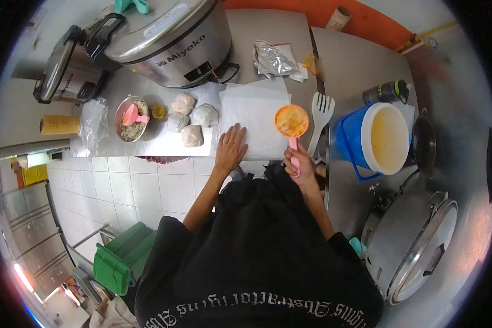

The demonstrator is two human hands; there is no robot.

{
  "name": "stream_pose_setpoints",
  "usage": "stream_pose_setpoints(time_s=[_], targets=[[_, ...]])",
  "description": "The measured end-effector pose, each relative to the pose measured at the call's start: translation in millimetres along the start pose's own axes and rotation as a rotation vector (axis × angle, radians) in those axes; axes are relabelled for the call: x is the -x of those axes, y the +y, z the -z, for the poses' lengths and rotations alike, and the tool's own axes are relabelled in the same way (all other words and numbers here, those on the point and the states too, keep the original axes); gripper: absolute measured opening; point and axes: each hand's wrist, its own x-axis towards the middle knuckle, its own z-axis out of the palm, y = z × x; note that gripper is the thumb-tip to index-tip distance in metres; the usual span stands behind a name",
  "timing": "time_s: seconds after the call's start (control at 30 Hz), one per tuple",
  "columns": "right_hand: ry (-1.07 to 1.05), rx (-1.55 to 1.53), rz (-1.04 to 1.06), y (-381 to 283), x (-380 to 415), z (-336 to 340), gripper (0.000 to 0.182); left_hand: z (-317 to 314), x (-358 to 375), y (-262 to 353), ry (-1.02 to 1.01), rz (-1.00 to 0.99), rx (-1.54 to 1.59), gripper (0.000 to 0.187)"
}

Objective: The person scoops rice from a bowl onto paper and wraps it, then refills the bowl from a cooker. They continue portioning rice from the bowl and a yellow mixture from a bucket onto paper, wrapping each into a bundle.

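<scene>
My left hand (231,146) lies flat with its fingers spread on the lower left edge of the white paper sheets (254,106). In my right hand (301,165) is the pink handle of an orange scoop (291,121), heaped with yellowish food and held over the right side of the paper. Left of the paper sit several wrapped round bundles (192,135). Beyond them are a small yellow item (158,111) and a metal bowl (118,121) of pale food with a pink scoop (130,115) in it.
Rice cookers (175,52) stand at the back left. A foil packet (275,59) lies behind the paper. To the right are a white fork-shaped utensil (322,112), a blue bucket (353,136) with yellow liquid, a bottle (387,92) and a large cooker (402,246).
</scene>
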Motion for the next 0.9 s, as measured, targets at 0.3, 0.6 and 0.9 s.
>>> stream_pose_setpoints(time_s=[0.3,0.6,0.9], targets=[[0.194,0.414,0.354,-12.2,-14.8,-68.9,0.042,17.1,19.2,-3.9,-0.043,0.069,0.146,0.049],[0.367,2.246,0.624,46.4,-81.0,-48.4,0.06,35.8,44.0,5.5,-0.074,0.013,-0.05,0.052],[0.941,1.125,0.987,-129.0,82.3,-55.9,0.048,16.1,25.1,-17.5,-0.192,-0.207,0.012,0.026]])
